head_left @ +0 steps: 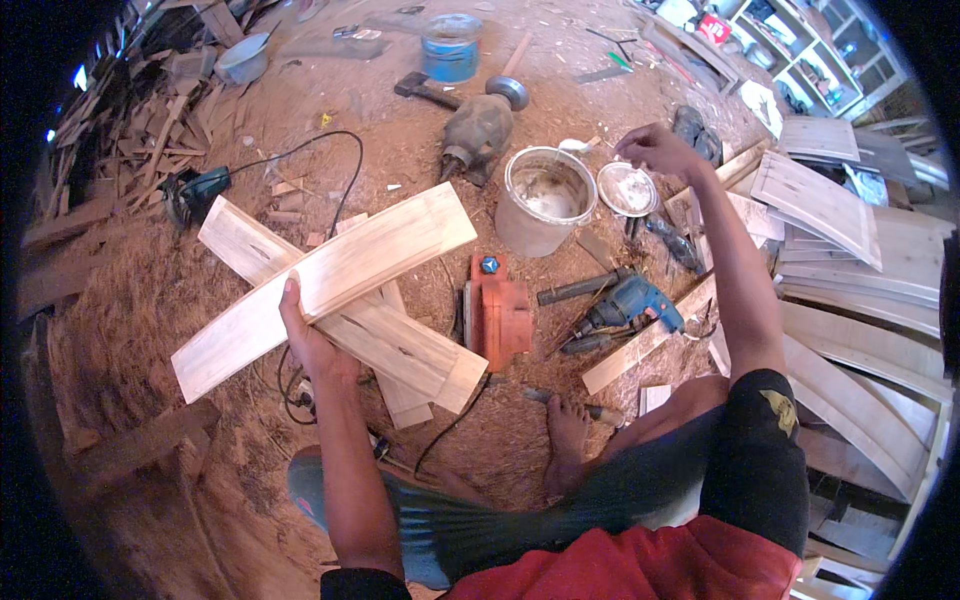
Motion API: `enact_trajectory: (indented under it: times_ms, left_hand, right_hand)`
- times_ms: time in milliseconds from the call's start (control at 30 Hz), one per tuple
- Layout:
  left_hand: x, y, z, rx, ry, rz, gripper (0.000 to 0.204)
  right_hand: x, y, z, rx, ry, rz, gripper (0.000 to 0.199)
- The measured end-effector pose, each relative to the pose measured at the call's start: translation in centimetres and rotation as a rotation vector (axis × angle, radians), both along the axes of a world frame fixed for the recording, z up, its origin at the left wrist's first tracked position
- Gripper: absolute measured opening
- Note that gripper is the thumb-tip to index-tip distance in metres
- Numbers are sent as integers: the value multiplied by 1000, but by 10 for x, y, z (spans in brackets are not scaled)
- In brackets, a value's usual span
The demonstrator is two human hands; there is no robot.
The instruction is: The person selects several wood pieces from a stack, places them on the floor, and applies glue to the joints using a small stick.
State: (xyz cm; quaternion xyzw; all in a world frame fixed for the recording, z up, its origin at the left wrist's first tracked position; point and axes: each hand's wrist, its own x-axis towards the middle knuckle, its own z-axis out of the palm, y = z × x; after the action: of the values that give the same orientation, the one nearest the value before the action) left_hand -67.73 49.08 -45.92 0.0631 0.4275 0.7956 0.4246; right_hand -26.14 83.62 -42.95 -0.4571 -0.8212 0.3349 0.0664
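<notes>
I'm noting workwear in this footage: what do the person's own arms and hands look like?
The left hand and right hand are ungloved. The right sleeve is black, ends near the elbow and bears a yellowish mark. The left sleeve is black too, mostly cut off by the picture's edge.

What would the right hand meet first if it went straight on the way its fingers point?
Leftward, the right hand would probably meet the small white object near the pale bucket first, though the hand's height is unclear.
</notes>
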Motion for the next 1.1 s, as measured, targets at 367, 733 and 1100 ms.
enact_trajectory:
  times_ms: [367, 733, 1100]
  left_hand:
    - [5, -1, 8, 54, -43, 47, 61]
    - [10, -11, 32, -3, 24, 159, 58]
    - [-3, -19, 23, 48, 44, 269, 54]
  right_hand:
    - [-97, -120, 111, -77, 360, 247, 24]
    - [-161, -166, 74, 783, 236, 362, 18]
    - [-179, -192, 61, 752, 151, 412, 23]
